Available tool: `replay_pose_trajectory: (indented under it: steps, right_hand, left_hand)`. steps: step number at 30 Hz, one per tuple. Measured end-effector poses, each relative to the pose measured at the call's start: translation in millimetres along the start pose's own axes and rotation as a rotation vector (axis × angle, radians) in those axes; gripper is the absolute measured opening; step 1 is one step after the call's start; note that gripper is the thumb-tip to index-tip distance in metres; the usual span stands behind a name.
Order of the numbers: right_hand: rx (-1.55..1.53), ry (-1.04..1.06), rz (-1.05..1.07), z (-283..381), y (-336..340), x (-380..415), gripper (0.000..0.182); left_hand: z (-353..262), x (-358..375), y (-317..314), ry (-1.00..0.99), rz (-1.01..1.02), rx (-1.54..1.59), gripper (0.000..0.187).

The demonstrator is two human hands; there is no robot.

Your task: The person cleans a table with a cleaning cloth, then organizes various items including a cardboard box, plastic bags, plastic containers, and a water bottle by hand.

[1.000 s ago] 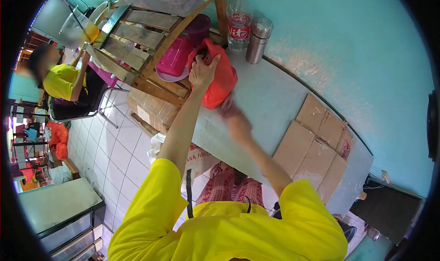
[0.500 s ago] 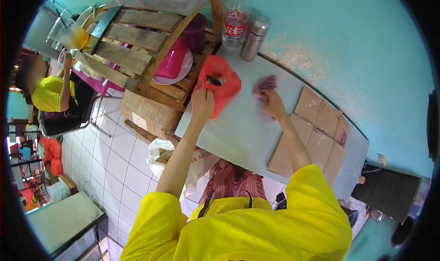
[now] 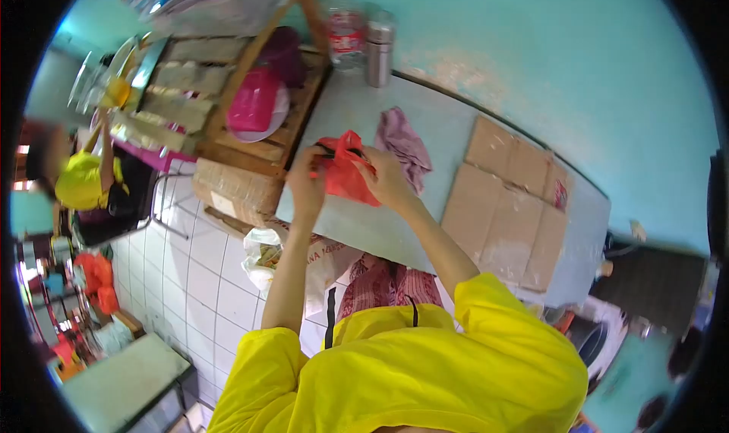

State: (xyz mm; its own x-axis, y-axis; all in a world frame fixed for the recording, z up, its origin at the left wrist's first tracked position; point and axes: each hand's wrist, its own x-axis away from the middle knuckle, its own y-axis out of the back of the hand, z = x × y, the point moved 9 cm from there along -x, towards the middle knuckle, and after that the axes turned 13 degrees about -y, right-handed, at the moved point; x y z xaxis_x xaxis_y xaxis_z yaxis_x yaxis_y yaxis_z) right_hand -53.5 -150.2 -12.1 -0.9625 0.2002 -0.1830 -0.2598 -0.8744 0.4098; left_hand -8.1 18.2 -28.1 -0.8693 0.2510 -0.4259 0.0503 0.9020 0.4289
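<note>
Both my hands are at a red plastic bag [image 3: 348, 176] over the left part of the grey tabletop [image 3: 380, 232]. My left hand [image 3: 306, 176] grips the bag's left side, fingers closed on it. On the right side, my right hand [image 3: 386, 176] pinches the bag's edge. Something dark shows at the bag's opening; I cannot make out what it is. A crumpled mauve cloth [image 3: 404, 146] lies on the table just beyond my right hand, touched by neither hand.
Flattened cardboard [image 3: 497, 205] covers the table's right part. A plastic bottle [image 3: 345, 38] and a steel flask [image 3: 380, 53] stand at the back. Left are a wooden rack [image 3: 262, 148] with a pink container [image 3: 254, 102] and a cardboard box [image 3: 235, 186]. A person [image 3: 83, 178] sits farther left.
My right hand has let go of the mauve cloth and moved left to the red bag. The cloth now lies loose. The bag's top is gathered between both hands. The view has shifted.
</note>
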Motion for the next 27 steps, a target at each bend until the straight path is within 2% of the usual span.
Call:
replay_pose_trajectory:
  steps: [1,3,4,7,8,9,11,13,15,17,20,23,25,26,27]
  right_hand:
    - [0.066,0.028,-0.033,4.3,10.1,-1.7,0.020]
    - [-0.103,0.146,-0.119,40.3,41.4,2.9,0.019]
    - [-0.191,0.197,-0.146,54.5,58.3,13.2,0.019]
    - [-0.113,0.061,-0.082,48.2,90.3,18.3,0.016]
    - [-0.050,-0.100,-0.055,25.0,99.9,26.8,0.016]
    - [-0.149,-0.171,-0.096,17.9,121.7,36.0,0.019]
    - [-0.348,-0.320,-0.169,3.4,162.2,59.1,0.025]
    - [-0.392,-0.271,-0.320,-6.7,209.9,87.4,0.030]
    - [-0.258,-0.321,-0.595,-34.6,259.1,124.5,0.028]
    - [-0.464,-0.482,-0.731,-68.1,295.1,153.4,0.027]
    - [0.388,-0.815,-0.301,-102.3,320.4,165.2,0.036]
    - [0.633,-0.472,-0.260,-144.1,330.4,195.2,0.052]
    - [0.382,-0.589,-0.349,-140.0,352.9,204.8,0.059]
    - [0.360,-0.531,-0.407,-102.6,360.4,190.4,0.060]
    - [0.335,-0.473,-0.463,-70.6,365.7,178.9,0.060]
  left_hand:
    - [-17.5,-2.5,8.3,-0.017,-0.086,0.086,0.028]
    - [-49.1,-1.1,21.6,-0.116,-0.234,0.079,0.026]
    - [-58.7,-0.4,16.2,-0.076,-0.236,0.134,0.026]
    - [-89.6,1.4,-2.6,0.005,-0.237,0.252,0.025]
    - [-101.7,0.9,-12.6,0.003,-0.232,0.275,0.024]
    - [-114.9,1.3,-23.0,0.007,-0.230,0.296,0.024]
    - [-142.3,2.7,-61.3,0.022,-0.131,0.386,0.023]
    - [-158.7,8.5,-105.8,0.033,-0.004,0.468,0.024]
    - [-168.2,12.3,-150.1,0.018,0.142,0.475,0.027]
    - [-148.9,14.8,-178.3,0.041,0.270,0.265,0.043]
    - [-98.0,15.8,-191.8,-0.141,0.152,-0.459,0.060]
    - [-47.3,8.6,-197.5,0.278,0.158,-0.727,0.075]
    - [0.8,2.7,-219.6,0.372,0.283,-0.635,0.078]
    - [24.8,5.0,-223.9,0.423,0.336,-0.589,0.081]
    - [34.1,4.0,-230.3,0.376,0.400,-0.607,0.077]
